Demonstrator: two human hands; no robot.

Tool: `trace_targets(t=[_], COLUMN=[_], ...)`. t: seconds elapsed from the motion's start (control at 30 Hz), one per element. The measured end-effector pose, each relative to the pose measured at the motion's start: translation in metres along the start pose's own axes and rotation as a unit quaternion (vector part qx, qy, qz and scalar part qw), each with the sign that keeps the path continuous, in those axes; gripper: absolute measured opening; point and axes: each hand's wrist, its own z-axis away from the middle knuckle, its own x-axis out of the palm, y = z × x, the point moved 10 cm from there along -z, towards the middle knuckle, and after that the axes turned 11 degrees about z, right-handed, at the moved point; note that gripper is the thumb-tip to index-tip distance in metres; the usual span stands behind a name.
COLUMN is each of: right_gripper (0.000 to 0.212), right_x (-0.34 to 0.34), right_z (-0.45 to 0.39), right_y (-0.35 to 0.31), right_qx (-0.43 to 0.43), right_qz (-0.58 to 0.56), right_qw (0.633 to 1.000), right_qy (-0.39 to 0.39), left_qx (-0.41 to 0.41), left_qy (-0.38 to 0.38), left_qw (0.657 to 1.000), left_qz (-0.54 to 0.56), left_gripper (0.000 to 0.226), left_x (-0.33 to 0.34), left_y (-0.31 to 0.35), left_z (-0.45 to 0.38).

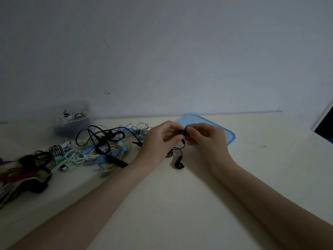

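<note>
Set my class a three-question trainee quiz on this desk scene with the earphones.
1. True or false: the left hand and the right hand both pinch one black earbud.
2. What colour is the lid lying behind the hands? A blue, B red, C green.
3. Fill in: the tangled earphone pile lies on the person's ____ side.

Key: 1 true; 2 A; 3 left.
</note>
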Motion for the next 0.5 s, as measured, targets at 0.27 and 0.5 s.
trace_targets(t=[0.27, 0.5], right_gripper=[0.009, 0.009], right_x=[0.006, 0.0058], right_z=[0.0048, 0.0061], right_y=[0.0004, 0.0052], right_qx=[0.017, 0.046], right_qz=[-0.068, -0.103], right_qw=[0.997, 0.993], right_qy=[-0.019, -0.027], left_qx=[-0.003, -0.013], left_qy=[0.032, 0.043], left_qw=[0.999, 0.999], left_qz=[0.002, 0.02], left_gripper=[0.025, 0.019], left_x=[-0.0071, -0.0095], left_y=[-0.0011, -0.0037], left_z=[0.0025, 0.0047])
